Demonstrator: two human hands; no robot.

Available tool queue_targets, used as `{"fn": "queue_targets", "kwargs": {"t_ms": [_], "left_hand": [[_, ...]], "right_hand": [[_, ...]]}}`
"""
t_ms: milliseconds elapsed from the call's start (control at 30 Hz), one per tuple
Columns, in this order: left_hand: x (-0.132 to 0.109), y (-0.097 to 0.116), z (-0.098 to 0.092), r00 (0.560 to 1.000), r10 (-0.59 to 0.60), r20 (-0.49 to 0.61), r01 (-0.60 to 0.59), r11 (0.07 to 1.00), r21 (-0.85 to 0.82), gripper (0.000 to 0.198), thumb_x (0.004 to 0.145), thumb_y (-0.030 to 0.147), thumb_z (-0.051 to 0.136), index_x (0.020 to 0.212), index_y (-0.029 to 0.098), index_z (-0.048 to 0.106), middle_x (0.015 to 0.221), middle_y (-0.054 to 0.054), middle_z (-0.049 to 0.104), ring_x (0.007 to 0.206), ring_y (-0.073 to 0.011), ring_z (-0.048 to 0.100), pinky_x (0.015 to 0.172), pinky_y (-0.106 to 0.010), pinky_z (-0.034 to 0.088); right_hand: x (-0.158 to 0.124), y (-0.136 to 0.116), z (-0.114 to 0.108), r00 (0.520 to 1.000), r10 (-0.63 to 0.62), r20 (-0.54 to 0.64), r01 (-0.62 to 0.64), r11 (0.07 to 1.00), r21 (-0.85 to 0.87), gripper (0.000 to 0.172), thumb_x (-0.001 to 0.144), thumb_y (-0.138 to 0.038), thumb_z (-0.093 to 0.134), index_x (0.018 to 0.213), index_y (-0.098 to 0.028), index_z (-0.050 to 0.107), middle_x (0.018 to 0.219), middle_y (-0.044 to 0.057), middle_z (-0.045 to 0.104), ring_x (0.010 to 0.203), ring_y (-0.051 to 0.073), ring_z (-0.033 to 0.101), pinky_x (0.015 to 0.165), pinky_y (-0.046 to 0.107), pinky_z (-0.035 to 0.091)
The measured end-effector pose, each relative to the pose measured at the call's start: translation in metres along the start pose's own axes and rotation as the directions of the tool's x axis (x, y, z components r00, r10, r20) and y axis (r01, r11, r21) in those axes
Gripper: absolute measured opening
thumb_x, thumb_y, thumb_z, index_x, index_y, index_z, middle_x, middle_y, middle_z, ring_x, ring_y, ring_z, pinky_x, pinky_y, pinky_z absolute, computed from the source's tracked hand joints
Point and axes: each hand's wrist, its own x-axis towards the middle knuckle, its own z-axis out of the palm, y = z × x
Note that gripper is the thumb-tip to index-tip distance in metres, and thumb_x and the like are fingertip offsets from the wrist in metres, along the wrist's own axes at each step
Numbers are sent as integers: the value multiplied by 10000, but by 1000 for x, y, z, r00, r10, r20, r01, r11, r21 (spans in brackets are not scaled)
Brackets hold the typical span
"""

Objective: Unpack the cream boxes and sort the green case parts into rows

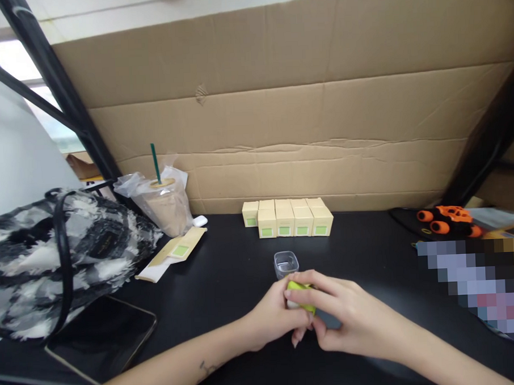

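Between my two hands, near the front middle of the black table, is a small yellow-green item [303, 291] with a whitish part; my fingers cover much of it, and I cannot make out its kind. My left hand [273, 319] closes around it from the left. From the right, my right hand [347, 305] grips it with bent fingers and thumb. Just beyond my fingertips stands a small clear plastic container [285, 263], its top facing up and its near side partly hidden by my hands.
Several small cream boxes [285, 219] with green labels stand against the cardboard wall [288, 117]. To the left are a flattened box [178, 252], a bagged cup [166, 205], a shaggy bag [101, 239] and a tablet [103, 335]. An orange toy car [452, 221] sits right.
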Motion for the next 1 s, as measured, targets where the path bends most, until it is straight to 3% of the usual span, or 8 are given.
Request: {"fn": "queue_targets", "kwargs": {"t_ms": [200,333,467,533,633,867,933,1000], "left_hand": [[-2,6,0,996,-41,74,35,995,89,608,568,82,486,1174,126,459,449,123,488,350,-50,386,328,-139,316],[-1,10,-3,989,-53,138,26,981,192,430,568,95,529,995,151,515,516,112,475,408,-39,397,377,-147,318],[2,14,-7,956,-116,271,49,969,244,261,553,87,569,804,152,538,540,79,517,477,-60,464,430,-167,350],[1,16,-10,930,-164,328,78,963,259,265,577,109,576,833,153,525,518,77,514,463,-73,466,426,-180,356],[-2,18,-14,939,-180,292,101,959,266,457,605,142,611,1008,178,399,561,87,532,466,-77,470,433,-183,352],[-9,20,-16,988,56,144,-98,948,304,375,712,253,597,874,233,260,745,18,606,540,-57,443,501,-191,314],[-8,22,-15,980,183,81,-201,904,378,330,699,256,617,884,213,347,879,-21,575,605,-68,439,531,-204,321],[-7,22,-15,955,295,37,-273,819,505,311,653,241,678,886,184,480,919,-24,509,654,-85,414,565,-221,326]], "right_hand": [[-1,-8,-3,999,46,-12,-45,999,30,557,644,-3,463,1151,-220,541,1159,76,582,966,200,614,784,307,531],[-2,-5,-8,999,47,3,-47,997,64,490,656,-29,543,1109,-216,552,1134,73,577,1014,218,569,836,336,503],[-4,3,-19,992,75,101,-98,966,241,320,773,-174,662,1071,-237,566,1049,40,583,932,173,579,791,287,503],[-5,7,-23,984,107,142,-152,921,358,306,791,-238,684,1072,-246,564,1049,29,572,912,154,585,741,248,511],[-6,13,-23,982,145,120,-185,864,468,316,782,-252,695,1064,-246,554,1060,24,557,947,153,581,755,245,508],[-9,27,-21,930,285,-231,-150,870,469,314,754,-151,510,1043,-256,449,1032,29,509,942,176,553,802,316,470],[-9,26,-21,949,264,-173,-184,908,377,316,706,-117,486,991,-253,498,954,11,537,856,170,555,749,300,456],[-8,22,-19,960,279,-30,-265,936,230,276,680,-145,559,936,-249,548,873,-13,576,772,164,563,699,286,440]]}}
